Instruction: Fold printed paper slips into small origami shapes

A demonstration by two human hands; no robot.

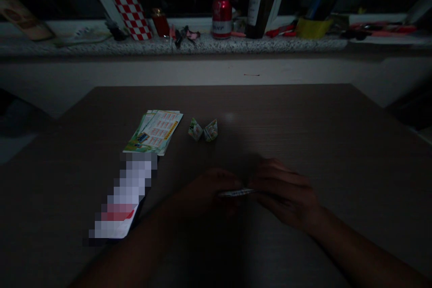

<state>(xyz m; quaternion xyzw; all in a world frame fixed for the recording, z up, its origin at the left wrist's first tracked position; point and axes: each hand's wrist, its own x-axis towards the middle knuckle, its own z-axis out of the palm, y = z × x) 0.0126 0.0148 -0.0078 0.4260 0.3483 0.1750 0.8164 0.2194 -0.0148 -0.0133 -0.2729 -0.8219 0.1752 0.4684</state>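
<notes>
Both hands meet low over the table, right of the middle. Between them is a thin piece of folded paper [235, 193], seen nearly edge-on. My left hand [211, 189] is closed on its left end, and the fingers of my right hand [286, 191] pinch its right end. The light is dim, so the fingertips and most of the paper are hard to make out. Beyond my left hand, two small folded paper pieces [211, 131] with a green print stand side by side, close together. To their left lies a stack of printed calendar cards [155, 131].
A blurred-out flat item with a white and red face [123, 202] lies by my left forearm. Along the stone windowsill [202, 46] stand a red can [222, 17], a dark bottle [259, 9], a checkered tube [131, 13] and a yellow pot [313, 28].
</notes>
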